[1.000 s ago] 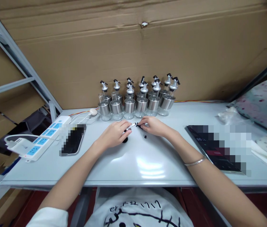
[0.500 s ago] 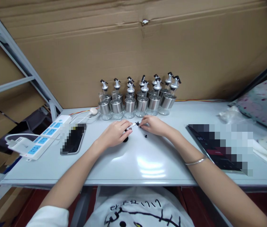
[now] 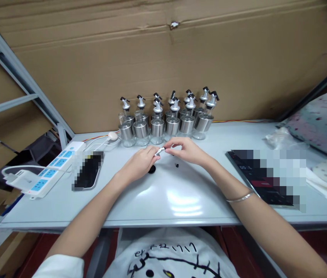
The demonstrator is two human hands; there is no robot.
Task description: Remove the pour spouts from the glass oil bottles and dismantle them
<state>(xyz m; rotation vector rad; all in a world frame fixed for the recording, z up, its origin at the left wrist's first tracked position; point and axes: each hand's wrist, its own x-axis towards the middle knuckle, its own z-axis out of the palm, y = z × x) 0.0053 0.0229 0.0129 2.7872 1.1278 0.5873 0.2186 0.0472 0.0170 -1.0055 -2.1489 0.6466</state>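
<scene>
My left hand [image 3: 142,162] pinches a small silver-white pourer spout [image 3: 160,151], matching the bottle tops behind. My right hand [image 3: 185,150] is closed with thumb and forefinger at the spout's upper end, where a little black part [image 3: 164,148] shows. Most of that part is hidden by the fingertips. By my left fingers lies a round black piece [image 3: 152,169] on the table. A smaller black piece [image 3: 177,165] rests below my right hand. Behind both hands stand several glass bottles with steel sleeves [image 3: 157,126], many topped with silver and black pourers.
A white power strip [image 3: 56,170] with cables and a phone [image 3: 89,170] lie on the left of the table [image 3: 152,208]. On the right are a tablet [image 3: 259,177], a crumpled plastic bag [image 3: 282,139] and patterned fabric. Cardboard [image 3: 123,65] stands behind.
My right hand has moved left and up, bringing its fingertips onto the spout's end. Before, it held a black part just apart from the spout. The view has shifted slightly.
</scene>
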